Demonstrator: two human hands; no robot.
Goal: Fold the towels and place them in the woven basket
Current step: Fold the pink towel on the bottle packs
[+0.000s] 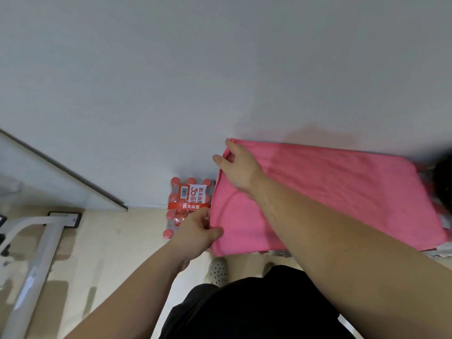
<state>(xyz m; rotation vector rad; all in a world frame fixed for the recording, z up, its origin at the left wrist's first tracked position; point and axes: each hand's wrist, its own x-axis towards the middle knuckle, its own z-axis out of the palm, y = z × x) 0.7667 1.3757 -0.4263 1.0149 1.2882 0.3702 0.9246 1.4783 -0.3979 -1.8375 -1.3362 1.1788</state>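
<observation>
Place: plain indoor room, most like a home or a small work room; hard to say which.
Back: bare white wall [220, 57], very close.
Ground: smooth, pale tan floor [117, 241].
Drinks: wrapped pack of water bottles [188, 199] with red caps, down on the floor against the wall.
Feet: soft shoe with holes [217, 271], like a house shoe.
Left side: grey metal frame [36, 260] standing on the floor.
Cloth: pink towel [342, 192] spread flat by the wall.

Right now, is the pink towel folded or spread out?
The pink towel lies spread flat; left hand and right hand pinch its corners. Doubled? Cannot tell.
</observation>
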